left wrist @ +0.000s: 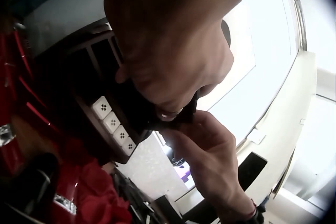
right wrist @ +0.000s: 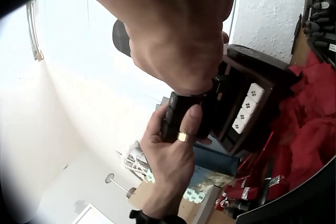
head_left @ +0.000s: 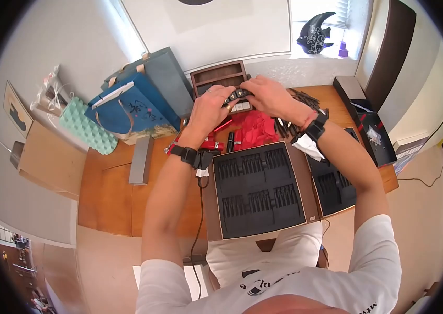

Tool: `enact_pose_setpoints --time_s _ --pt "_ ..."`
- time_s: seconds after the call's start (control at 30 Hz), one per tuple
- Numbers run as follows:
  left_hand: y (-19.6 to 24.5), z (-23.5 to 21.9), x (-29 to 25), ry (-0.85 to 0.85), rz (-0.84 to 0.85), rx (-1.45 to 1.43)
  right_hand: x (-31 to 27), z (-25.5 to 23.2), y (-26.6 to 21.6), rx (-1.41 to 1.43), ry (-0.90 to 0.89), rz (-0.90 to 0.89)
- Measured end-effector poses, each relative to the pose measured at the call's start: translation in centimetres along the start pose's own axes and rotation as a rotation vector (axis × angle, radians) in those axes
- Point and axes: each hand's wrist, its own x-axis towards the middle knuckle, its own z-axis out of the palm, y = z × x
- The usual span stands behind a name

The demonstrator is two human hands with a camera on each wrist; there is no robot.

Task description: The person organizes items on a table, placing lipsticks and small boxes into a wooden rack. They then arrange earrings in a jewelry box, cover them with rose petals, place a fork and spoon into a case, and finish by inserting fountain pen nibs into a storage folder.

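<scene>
Above the back of the desk, both hands hold a row of small black square blocks (head_left: 240, 94) with pale emblems on top. My left hand (head_left: 210, 109), wearing a ring, grips its left end; in the right wrist view the thumb lies along the black blocks (right wrist: 170, 113). Fingers of my right hand (head_left: 269, 98) are curled round the other end. Just behind and below stands a dark wooden box (head_left: 195, 79) with compartments. Along its front sits a row of white square blocks (left wrist: 111, 121) with four-petal marks. The hands partly hide the box and the black row.
Red cloth (head_left: 258, 128), red tubes and dark pens lie before the box. Nearer is an open case with a black slotted insert (head_left: 258, 191), with a second black tray (head_left: 331, 191) right of it. Blue paper bags (head_left: 132, 107) stand left; a black box (head_left: 376, 138) lies right.
</scene>
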Motion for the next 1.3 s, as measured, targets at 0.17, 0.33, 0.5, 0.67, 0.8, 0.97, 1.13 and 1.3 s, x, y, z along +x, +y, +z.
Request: enact_pose_setpoints --time_s 0.17,0.33,0.5,0.67,0.8,0.97,1.13,1.3 --pt "-0.7 0.9 0.4 -0.162 0.022 0.039 -0.7 1.1 1.3 -0.073 0.039 -0.052" --pt "-1.2 0.8 1.2 -0.104 0.143 0.049 -0.7 1.7 1.4 -0.029 -0.039 0.026" --pt "-2.0 0.6 1.2 -0.17 0.131 0.077 -1.1 0.3 -0.4 -0.03 -0.013 0.054" --pt "-1.8 1.1 0.8 -0.178 0.089 0.095 -3.8 -4.2 -4.2 -0.052 -0.26 0.219" --pt "-1.9 0.9 0.4 -0.156 0.067 0.061 -8.7 -7.0 -6.9 -0.045 -0.282 0.234" --pt "-2.1 0.4 -0.1 -0.185 -0.059 -0.057 -14.2 -10.4 -11.2 0.003 -0.225 0.228" --pt "-2.1 0.2 -0.4 -0.144 -0.099 -0.159 -19.5 -10.7 -13.6 0.057 -0.064 0.483" --pt "-2.4 0.8 -0.7 -0.036 -0.119 -0.287 -22.9 -8.4 -14.2 0.037 0.049 0.577"
